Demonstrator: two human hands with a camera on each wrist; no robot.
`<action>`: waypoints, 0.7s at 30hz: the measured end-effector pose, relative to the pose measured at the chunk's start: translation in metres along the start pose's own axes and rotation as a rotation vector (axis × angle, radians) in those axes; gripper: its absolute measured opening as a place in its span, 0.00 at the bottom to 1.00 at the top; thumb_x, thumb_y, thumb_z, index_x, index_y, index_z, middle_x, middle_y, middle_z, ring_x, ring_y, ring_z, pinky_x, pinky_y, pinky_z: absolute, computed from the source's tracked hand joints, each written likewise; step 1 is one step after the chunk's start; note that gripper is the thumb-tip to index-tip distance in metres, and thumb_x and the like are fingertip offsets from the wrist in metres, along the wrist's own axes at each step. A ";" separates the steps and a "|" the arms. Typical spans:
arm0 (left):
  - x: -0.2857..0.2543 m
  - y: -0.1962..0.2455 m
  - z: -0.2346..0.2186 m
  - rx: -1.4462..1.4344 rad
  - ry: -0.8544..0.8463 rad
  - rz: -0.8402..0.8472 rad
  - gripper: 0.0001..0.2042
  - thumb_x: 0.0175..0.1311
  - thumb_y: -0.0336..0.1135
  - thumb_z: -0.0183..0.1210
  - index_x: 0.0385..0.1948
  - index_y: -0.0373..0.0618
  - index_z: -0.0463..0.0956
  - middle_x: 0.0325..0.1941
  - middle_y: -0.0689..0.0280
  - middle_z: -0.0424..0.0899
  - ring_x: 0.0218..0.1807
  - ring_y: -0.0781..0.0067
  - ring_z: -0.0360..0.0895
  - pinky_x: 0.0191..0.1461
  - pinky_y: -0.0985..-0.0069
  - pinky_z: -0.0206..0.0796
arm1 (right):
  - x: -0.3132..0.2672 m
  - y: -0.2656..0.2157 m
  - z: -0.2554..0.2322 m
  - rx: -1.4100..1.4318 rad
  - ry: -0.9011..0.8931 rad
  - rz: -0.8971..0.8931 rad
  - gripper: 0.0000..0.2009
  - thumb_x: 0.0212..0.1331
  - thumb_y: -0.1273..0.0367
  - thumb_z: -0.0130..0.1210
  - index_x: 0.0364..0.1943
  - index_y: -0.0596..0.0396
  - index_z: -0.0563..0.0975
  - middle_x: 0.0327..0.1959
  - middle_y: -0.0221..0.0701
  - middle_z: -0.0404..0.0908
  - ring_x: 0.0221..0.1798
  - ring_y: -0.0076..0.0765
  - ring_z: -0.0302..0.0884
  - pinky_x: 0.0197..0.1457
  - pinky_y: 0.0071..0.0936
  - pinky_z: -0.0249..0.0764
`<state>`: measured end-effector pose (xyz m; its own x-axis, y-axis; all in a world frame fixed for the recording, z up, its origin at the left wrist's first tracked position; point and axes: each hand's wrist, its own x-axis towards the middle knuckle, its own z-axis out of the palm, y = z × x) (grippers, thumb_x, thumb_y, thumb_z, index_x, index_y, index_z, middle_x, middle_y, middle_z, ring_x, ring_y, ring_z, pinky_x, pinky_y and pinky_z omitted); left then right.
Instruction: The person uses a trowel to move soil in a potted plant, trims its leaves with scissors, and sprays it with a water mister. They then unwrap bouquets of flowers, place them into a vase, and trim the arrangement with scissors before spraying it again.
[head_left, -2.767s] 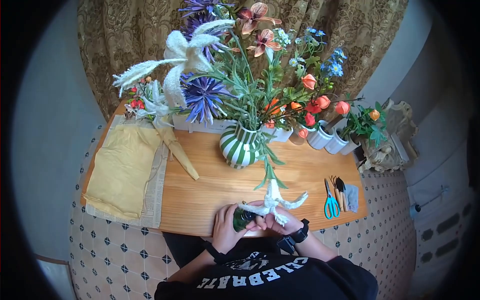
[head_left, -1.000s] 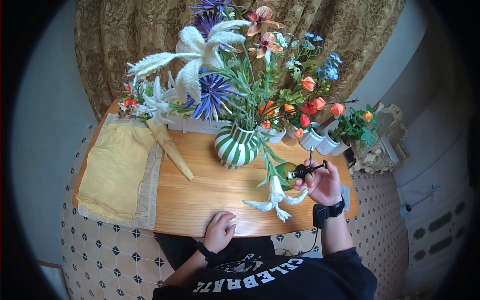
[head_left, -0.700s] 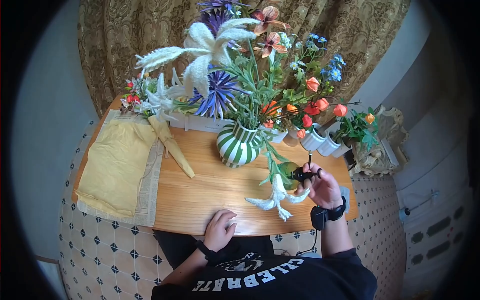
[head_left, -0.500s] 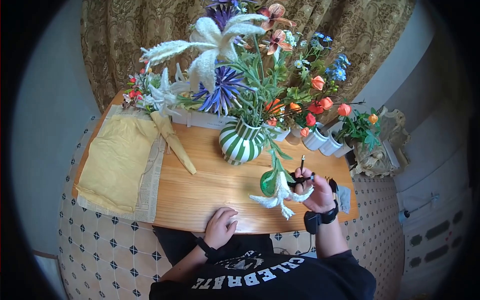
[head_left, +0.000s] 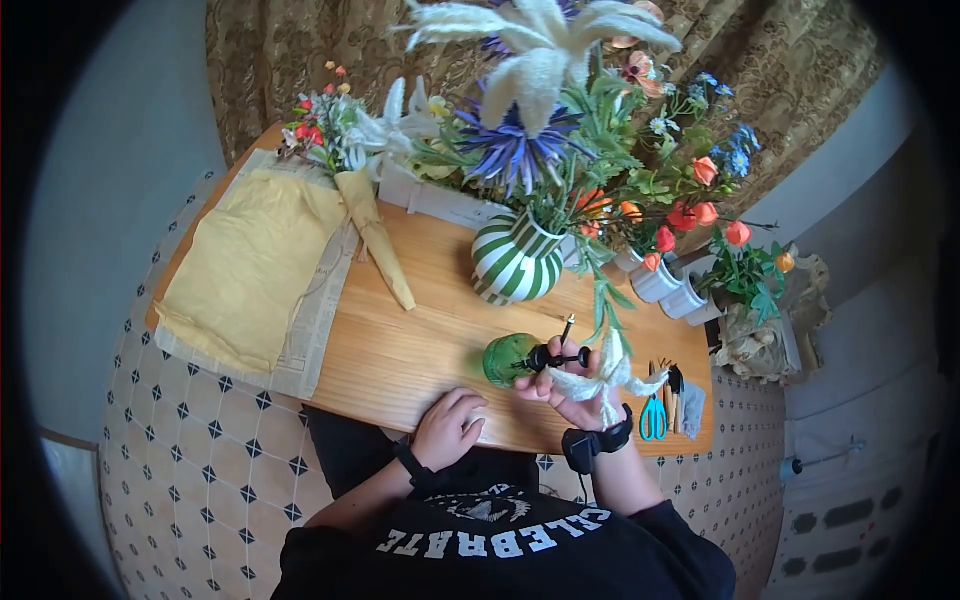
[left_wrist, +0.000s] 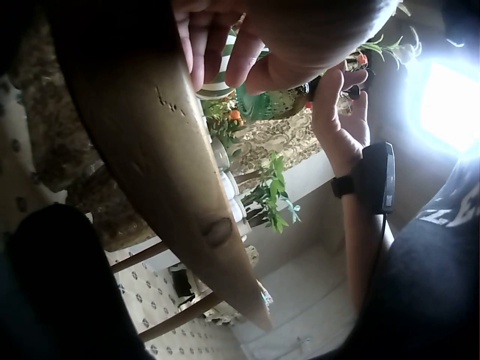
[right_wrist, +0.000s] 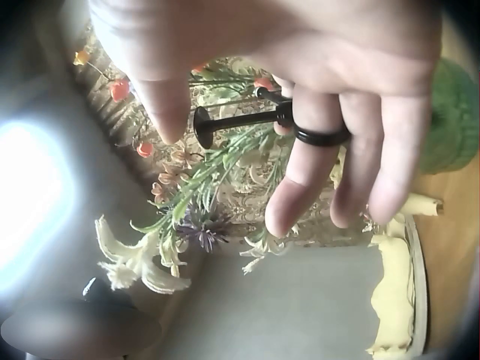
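Observation:
My right hand [head_left: 577,411] holds a small green glass spray bottle [head_left: 508,358] with a black pump, tipped on its side over the table. In the right wrist view a finger passes through the pump's black ring [right_wrist: 324,138], and the thumb is near the plunger knob [right_wrist: 202,127]. A drooping white lily [head_left: 613,368] overlaps that hand in the head view. My left hand [head_left: 447,432] rests at the table's front edge, fingers loosely bent and holding nothing. Behind the bottle stands a green-and-white striped vase [head_left: 515,262] full of artificial flowers.
Yellow wrapping paper [head_left: 255,270] lies on newspaper at the left, beside a paper-wrapped bouquet [head_left: 375,240]. Turquoise-handled scissors [head_left: 654,415] and small garden tools [head_left: 677,398] lie at the right. White pots [head_left: 657,284] with plants line the back right.
Both hands were at the bottle by the front edge. The left hand then rested on the table, while the right carried the bottle out to the right and has since brought it back toward the middle.

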<state>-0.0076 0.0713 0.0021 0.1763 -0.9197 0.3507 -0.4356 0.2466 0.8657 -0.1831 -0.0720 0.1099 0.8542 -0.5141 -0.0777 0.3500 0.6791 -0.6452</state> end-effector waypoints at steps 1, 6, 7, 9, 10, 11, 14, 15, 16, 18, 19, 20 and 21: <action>0.000 -0.001 0.000 -0.005 -0.001 0.000 0.13 0.53 0.28 0.59 0.41 0.42 0.75 0.45 0.58 0.76 0.48 0.55 0.75 0.52 0.66 0.68 | 0.003 0.002 -0.004 -0.012 0.018 0.037 0.18 0.62 0.55 0.50 0.47 0.52 0.68 0.33 0.46 0.80 0.52 0.57 0.76 0.61 0.52 0.66; -0.001 0.000 -0.002 -0.011 -0.007 -0.009 0.13 0.53 0.29 0.58 0.41 0.42 0.75 0.44 0.58 0.75 0.48 0.55 0.75 0.52 0.66 0.68 | 0.031 0.005 0.034 -0.282 0.032 -0.030 0.17 0.61 0.55 0.52 0.45 0.51 0.68 0.27 0.39 0.77 0.40 0.50 0.77 0.53 0.43 0.70; -0.001 0.002 -0.003 -0.006 -0.008 -0.006 0.13 0.53 0.29 0.58 0.41 0.42 0.75 0.44 0.58 0.75 0.48 0.55 0.75 0.52 0.66 0.68 | 0.037 0.006 0.041 -0.299 0.007 -0.059 0.18 0.61 0.55 0.52 0.46 0.51 0.68 0.27 0.38 0.77 0.39 0.48 0.77 0.53 0.43 0.70; -0.002 0.001 -0.003 -0.004 -0.007 0.008 0.13 0.53 0.29 0.58 0.41 0.43 0.75 0.44 0.59 0.75 0.47 0.55 0.75 0.51 0.66 0.69 | 0.046 0.009 0.058 -0.253 0.012 -0.067 0.21 0.61 0.51 0.51 0.50 0.49 0.68 0.28 0.36 0.77 0.39 0.46 0.76 0.55 0.46 0.68; -0.002 -0.001 -0.003 -0.007 -0.005 0.017 0.13 0.52 0.29 0.58 0.41 0.43 0.75 0.44 0.59 0.76 0.47 0.55 0.75 0.51 0.65 0.69 | 0.052 0.010 0.067 -0.218 -0.001 -0.065 0.21 0.62 0.51 0.50 0.50 0.49 0.68 0.29 0.36 0.77 0.39 0.47 0.76 0.56 0.47 0.67; -0.002 -0.003 -0.003 -0.008 -0.003 0.027 0.13 0.52 0.30 0.58 0.42 0.43 0.75 0.44 0.59 0.76 0.47 0.56 0.75 0.51 0.65 0.69 | 0.058 0.011 0.074 -0.182 -0.015 -0.062 0.22 0.62 0.50 0.49 0.51 0.48 0.68 0.29 0.36 0.77 0.40 0.47 0.76 0.56 0.48 0.67; -0.005 -0.006 -0.002 -0.015 0.008 0.040 0.13 0.52 0.29 0.58 0.41 0.43 0.75 0.43 0.59 0.76 0.47 0.56 0.75 0.50 0.65 0.69 | 0.075 0.013 0.092 -0.251 -0.091 -0.044 0.20 0.65 0.50 0.45 0.52 0.47 0.67 0.30 0.37 0.77 0.43 0.46 0.77 0.57 0.47 0.67; -0.005 -0.007 -0.002 -0.023 0.008 0.049 0.13 0.52 0.29 0.58 0.41 0.43 0.75 0.43 0.59 0.76 0.46 0.56 0.75 0.49 0.65 0.69 | 0.081 0.014 0.097 -0.257 -0.114 -0.047 0.19 0.65 0.51 0.44 0.51 0.47 0.67 0.30 0.37 0.78 0.43 0.45 0.77 0.56 0.47 0.67; -0.005 -0.008 -0.003 -0.031 0.007 0.057 0.12 0.52 0.30 0.58 0.41 0.43 0.75 0.43 0.59 0.76 0.45 0.55 0.76 0.49 0.65 0.69 | 0.087 0.015 0.098 -0.254 -0.191 -0.080 0.17 0.66 0.53 0.43 0.51 0.48 0.65 0.28 0.38 0.78 0.42 0.45 0.77 0.56 0.46 0.67; -0.006 -0.008 -0.003 -0.045 0.005 0.069 0.12 0.53 0.30 0.58 0.40 0.43 0.74 0.42 0.58 0.76 0.44 0.55 0.76 0.49 0.64 0.69 | 0.097 0.017 0.106 -0.311 -0.220 -0.107 0.16 0.67 0.55 0.42 0.50 0.49 0.65 0.27 0.38 0.78 0.41 0.45 0.77 0.55 0.46 0.67; -0.005 -0.008 -0.004 -0.050 0.005 0.075 0.12 0.53 0.30 0.58 0.40 0.43 0.74 0.42 0.58 0.76 0.44 0.55 0.76 0.49 0.64 0.69 | 0.101 0.019 0.112 -0.339 -0.232 -0.121 0.15 0.67 0.56 0.42 0.49 0.49 0.65 0.26 0.37 0.78 0.41 0.45 0.77 0.55 0.45 0.67; -0.005 -0.008 -0.004 -0.055 0.005 0.082 0.11 0.53 0.30 0.58 0.40 0.43 0.74 0.42 0.58 0.75 0.44 0.55 0.76 0.49 0.64 0.69 | 0.104 0.021 0.121 -0.298 -0.204 -0.110 0.17 0.66 0.54 0.46 0.48 0.50 0.64 0.27 0.40 0.79 0.39 0.46 0.78 0.55 0.43 0.70; -0.004 -0.008 -0.005 -0.061 -0.007 0.078 0.12 0.53 0.29 0.58 0.40 0.43 0.74 0.41 0.58 0.75 0.44 0.54 0.76 0.49 0.64 0.69 | 0.107 0.024 0.129 -0.260 -0.214 -0.098 0.17 0.66 0.53 0.46 0.48 0.49 0.65 0.27 0.40 0.79 0.39 0.46 0.78 0.56 0.43 0.69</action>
<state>-0.0003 0.0750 -0.0042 0.1380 -0.8991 0.4155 -0.3935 0.3352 0.8560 -0.0341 -0.0433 0.1844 0.8923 -0.4301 0.1370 0.3480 0.4621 -0.8157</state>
